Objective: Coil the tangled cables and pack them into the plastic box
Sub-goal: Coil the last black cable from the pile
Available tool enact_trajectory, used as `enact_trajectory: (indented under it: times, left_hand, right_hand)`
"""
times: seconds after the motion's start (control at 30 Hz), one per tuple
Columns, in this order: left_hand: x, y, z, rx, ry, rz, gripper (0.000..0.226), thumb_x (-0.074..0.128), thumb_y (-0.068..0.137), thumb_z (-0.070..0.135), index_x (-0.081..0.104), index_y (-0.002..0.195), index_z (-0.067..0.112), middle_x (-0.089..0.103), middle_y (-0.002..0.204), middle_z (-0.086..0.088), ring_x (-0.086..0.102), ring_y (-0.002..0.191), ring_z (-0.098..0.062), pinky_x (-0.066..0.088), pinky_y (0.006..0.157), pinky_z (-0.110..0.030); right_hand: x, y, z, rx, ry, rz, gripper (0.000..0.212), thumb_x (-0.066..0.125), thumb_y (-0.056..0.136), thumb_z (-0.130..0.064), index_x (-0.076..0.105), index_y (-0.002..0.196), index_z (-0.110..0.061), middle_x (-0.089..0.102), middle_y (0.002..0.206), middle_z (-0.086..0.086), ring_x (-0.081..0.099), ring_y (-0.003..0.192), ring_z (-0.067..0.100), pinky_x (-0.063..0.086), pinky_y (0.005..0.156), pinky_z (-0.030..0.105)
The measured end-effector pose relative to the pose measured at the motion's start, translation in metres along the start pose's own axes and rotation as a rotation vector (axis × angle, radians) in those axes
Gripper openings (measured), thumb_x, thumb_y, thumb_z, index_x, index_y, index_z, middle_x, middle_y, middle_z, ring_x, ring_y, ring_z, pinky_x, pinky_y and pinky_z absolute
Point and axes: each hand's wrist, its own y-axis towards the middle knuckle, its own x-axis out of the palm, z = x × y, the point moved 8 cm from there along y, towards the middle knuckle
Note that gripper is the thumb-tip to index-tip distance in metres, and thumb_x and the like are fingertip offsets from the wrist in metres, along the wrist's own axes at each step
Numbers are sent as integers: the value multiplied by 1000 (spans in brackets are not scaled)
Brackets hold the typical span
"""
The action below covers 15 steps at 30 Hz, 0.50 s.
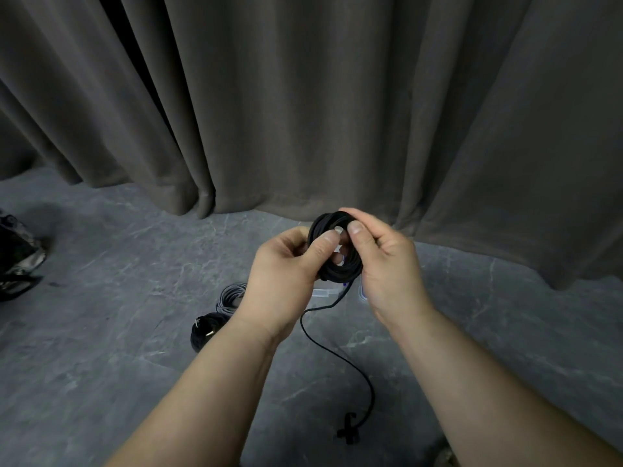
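Black cable coil (335, 252) pinched at its rim by left hand (286, 267) and right hand (384, 261), above the floor.
Judged light and limp; a loose tail (337, 352) hangs, best gathered near the coil.

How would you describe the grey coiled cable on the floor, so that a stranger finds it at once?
Start at the grey marbled stone floor before the dark curtain. Just beyond the person's left wrist lie two coils, close together. The grey coiled cable is the farther, paler one; the black coiled cable beside it is nearer the camera.
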Motion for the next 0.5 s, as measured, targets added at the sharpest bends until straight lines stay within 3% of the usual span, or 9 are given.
enact_trajectory:
  times: [0.17,0.37,0.5]
  left_hand:
    - [8,-2,-6,-50,-113,-66,15,52,96,9,65,90,5,67,74,-3,64,76,-13,54,83,-34]
    - [19,-7,-5,-92,-175,-141,19,47,99,13,55,83,6,59,65,2,61,73,-12,48,96,-46]
    - [18,-6,-5,-56,-118,-182,21,49,87,28,48,76,10,54,60,5,51,64,-10,44,82,-42]
  right_hand:
    - [4,-2,1,26,80,-13,33,49,98,-8,70,94,-34,72,80,-11,64,80,2,48,76,18]
    - [13,-4,7,126,231,-76,27,46,99,-11,69,99,-25,69,74,-10,60,72,2,49,71,17]
    - [18,-5,11,158,198,-183,25,45,100,-17,68,108,-22,64,67,-9,55,60,3,46,63,18]
